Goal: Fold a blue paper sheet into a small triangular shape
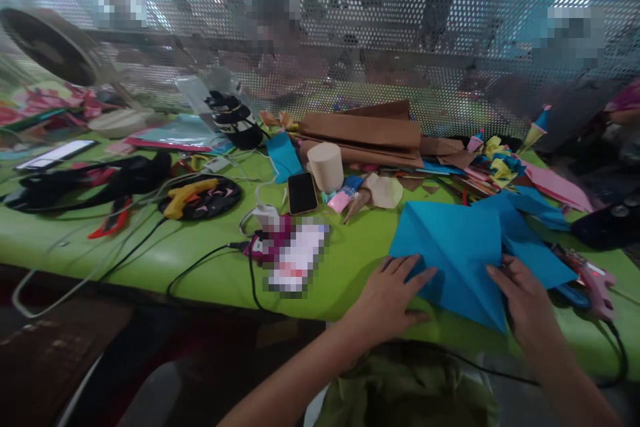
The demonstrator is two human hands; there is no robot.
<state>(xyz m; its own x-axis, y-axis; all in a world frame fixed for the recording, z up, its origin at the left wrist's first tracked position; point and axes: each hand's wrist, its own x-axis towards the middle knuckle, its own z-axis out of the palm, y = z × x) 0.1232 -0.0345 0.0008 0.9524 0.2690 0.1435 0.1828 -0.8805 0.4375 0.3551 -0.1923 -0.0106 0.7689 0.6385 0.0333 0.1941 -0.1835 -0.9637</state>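
A creased sheet of blue paper [453, 247] lies on the green table [350, 263] near its front edge. My left hand [393, 297] rests at the sheet's left side, fingers spread, some fingertips on the paper. At the right edge of the same sheet is my right hand [523, 297], its thumb on the paper and its other fingers partly hidden; the edge seems to lie between them. More blue paper [535, 247] sits beyond and to the right of that hand.
A pink glue gun [595, 283] with a cord lies at the far right. Left of the hands are a lit phone [300, 257], a dark phone [303, 193], a yellow glue gun [190, 197] and cables. Brown paper [360, 133] lines the back.
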